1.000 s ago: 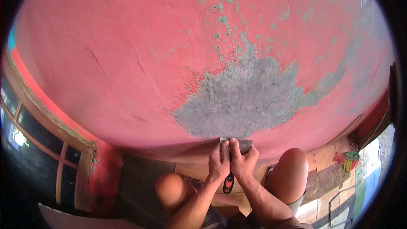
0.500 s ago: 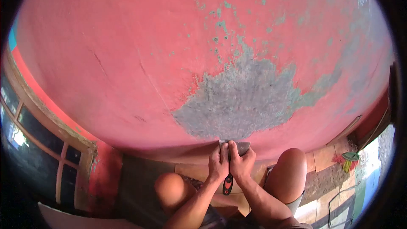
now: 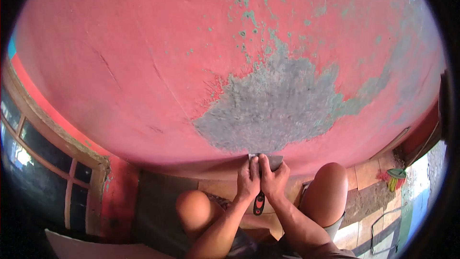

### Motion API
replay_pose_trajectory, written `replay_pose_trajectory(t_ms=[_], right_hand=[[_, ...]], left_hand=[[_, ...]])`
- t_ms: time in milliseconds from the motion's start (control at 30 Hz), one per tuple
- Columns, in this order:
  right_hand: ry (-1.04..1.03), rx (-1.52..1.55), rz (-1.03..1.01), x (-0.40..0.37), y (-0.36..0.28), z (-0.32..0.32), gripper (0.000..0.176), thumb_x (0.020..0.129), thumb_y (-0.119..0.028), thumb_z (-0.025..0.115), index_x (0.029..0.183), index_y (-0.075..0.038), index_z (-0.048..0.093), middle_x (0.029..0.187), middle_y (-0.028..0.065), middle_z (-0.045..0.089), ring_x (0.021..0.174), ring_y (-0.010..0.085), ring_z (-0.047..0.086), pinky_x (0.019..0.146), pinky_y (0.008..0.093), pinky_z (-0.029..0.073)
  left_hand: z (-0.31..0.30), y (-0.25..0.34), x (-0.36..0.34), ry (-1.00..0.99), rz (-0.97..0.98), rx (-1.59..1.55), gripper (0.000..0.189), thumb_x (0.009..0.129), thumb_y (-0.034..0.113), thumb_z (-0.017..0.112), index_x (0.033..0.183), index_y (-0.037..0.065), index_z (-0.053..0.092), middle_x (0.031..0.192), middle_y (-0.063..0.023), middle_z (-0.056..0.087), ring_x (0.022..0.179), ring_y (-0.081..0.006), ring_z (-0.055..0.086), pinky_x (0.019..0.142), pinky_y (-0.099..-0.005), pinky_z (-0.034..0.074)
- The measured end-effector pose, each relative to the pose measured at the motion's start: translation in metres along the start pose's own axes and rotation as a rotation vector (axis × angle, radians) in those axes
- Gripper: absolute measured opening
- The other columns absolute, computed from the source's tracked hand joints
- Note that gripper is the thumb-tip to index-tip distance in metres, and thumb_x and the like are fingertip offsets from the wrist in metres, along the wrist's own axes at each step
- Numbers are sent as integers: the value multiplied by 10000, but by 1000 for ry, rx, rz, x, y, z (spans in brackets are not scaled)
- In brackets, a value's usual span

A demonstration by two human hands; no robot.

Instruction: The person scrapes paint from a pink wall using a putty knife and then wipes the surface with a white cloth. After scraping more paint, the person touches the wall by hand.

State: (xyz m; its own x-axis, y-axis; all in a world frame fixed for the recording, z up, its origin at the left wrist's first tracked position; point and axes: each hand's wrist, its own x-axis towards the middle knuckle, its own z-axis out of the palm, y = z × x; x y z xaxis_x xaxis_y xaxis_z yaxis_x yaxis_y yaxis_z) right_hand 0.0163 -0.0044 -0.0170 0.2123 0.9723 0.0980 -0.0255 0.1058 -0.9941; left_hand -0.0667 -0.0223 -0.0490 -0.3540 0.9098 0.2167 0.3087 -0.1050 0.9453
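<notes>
My left hand (image 3: pixel 247 178) and my right hand (image 3: pixel 274 177) are side by side, both closed on a scraper with a wide metal blade (image 3: pixel 276 162). Its black and red handle (image 3: pixel 258 205) sticks out below them, toward me. The blade's edge meets the pink wall (image 3: pixel 143 91), at the lower border of a bare grey patch (image 3: pixel 273 105). My thumbs and fingers press on the blade from above. The patch has a ragged outline, with greenish paint along its right side.
My bent knees (image 3: pixel 193 211) flank my forearms. At the left is a wooden-framed window (image 3: pixel 72 177). A broom with green and red bristles (image 3: pixel 396 177) is at the right, by the tiled floor (image 3: pixel 366 177). A pale panel edge (image 3: pixel 96 249) shows at lower left.
The whole view has shifted slightly, so wall, hands and knees appear a little higher. Both hands keep their grip on the scraper at the patch's lower border.
</notes>
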Motion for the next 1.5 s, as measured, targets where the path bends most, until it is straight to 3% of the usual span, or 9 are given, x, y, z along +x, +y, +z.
replay_pose_trajectory(t_ms=[167, 267, 733, 933, 1167, 1200, 1333, 1433, 1500], right_hand=[[25, 28, 5, 1, -23, 0, 314, 935, -204, 711, 794, 72, 658, 691, 20, 645, 670, 67, 528, 581, 290, 471], [12, 18, -1, 1, -4, -2, 295, 931, -202, 710, 838, 77, 683, 696, 94, 683, 697, 78, 579, 625, 301, 505], [34, 19, 9, -3, -17, 0, 339, 924, -213, 713, 766, 77, 639, 641, 17, 607, 644, 67, 508, 550, 302, 458], [14, -6, 26, -3, 1, 0, 314, 929, -220, 716, 849, 81, 683, 702, 93, 691, 679, 90, 581, 626, 311, 503], [4, -41, 44, -8, -16, -5, 295, 932, -207, 712, 849, 75, 684, 706, 95, 696, 694, 91, 595, 636, 307, 507], [13, -45, 44, -7, -13, -4, 294, 932, -205, 712, 848, 75, 683, 707, 95, 697, 692, 91, 593, 635, 307, 507], [20, 46, 25, -3, -22, -1, 297, 931, -202, 711, 845, 80, 677, 718, 103, 702, 686, 92, 588, 631, 309, 507], [31, -25, 9, -1, -9, -1, 324, 930, -220, 714, 806, 74, 659, 688, 49, 659, 676, 72, 540, 589, 299, 479], [31, 8, 11, -4, -7, 0, 321, 931, -218, 713, 803, 71, 658, 687, 43, 654, 675, 71, 537, 586, 295, 476]], left_hand=[[-4, 20, 9, -39, -11, -65, 374, 1074, 305, 443, 1017, -20, 617, 878, -218, 666, 829, -309, 676, 713, -420, 492], [-3, 10, 4, -42, 2, -17, 374, 1073, 298, 445, 1011, -31, 613, 866, -224, 654, 822, -300, 668, 707, -423, 488], [-2, 18, 3, -6, -1, -22, 381, 1072, 307, 446, 1044, -29, 625, 883, -243, 658, 857, -401, 662, 737, -422, 499], [0, 7, 0, 3, 27, -3, 387, 1079, 315, 443, 987, -17, 620, 834, -154, 657, 775, -215, 621, 699, -375, 491], [-5, 10, 3, -57, -24, -58, 403, 1082, 319, 427, 992, -23, 620, 823, -166, 648, 776, -216, 623, 700, -383, 487], [-5, 10, 2, -47, -10, -21, 397, 1089, 319, 421, 964, -15, 595, 827, -86, 610, 807, -143, 553, 728, -344, 474], [-8, 29, 7, -63, -9, -67, 407, 1093, 328, 413, 972, -15, 596, 827, -90, 613, 799, -144, 541, 718, -352, 469], [-4, 12, 6, -61, 3, -57, 410, 1080, 327, 425, 1009, -28, 616, 868, -215, 660, 823, -306, 661, 724, -410, 493], [-3, 8, 2, -38, -2, -51, 405, 1078, 324, 431, 1001, -29, 614, 861, -213, 655, 810, -304, 652, 720, -410, 489]])
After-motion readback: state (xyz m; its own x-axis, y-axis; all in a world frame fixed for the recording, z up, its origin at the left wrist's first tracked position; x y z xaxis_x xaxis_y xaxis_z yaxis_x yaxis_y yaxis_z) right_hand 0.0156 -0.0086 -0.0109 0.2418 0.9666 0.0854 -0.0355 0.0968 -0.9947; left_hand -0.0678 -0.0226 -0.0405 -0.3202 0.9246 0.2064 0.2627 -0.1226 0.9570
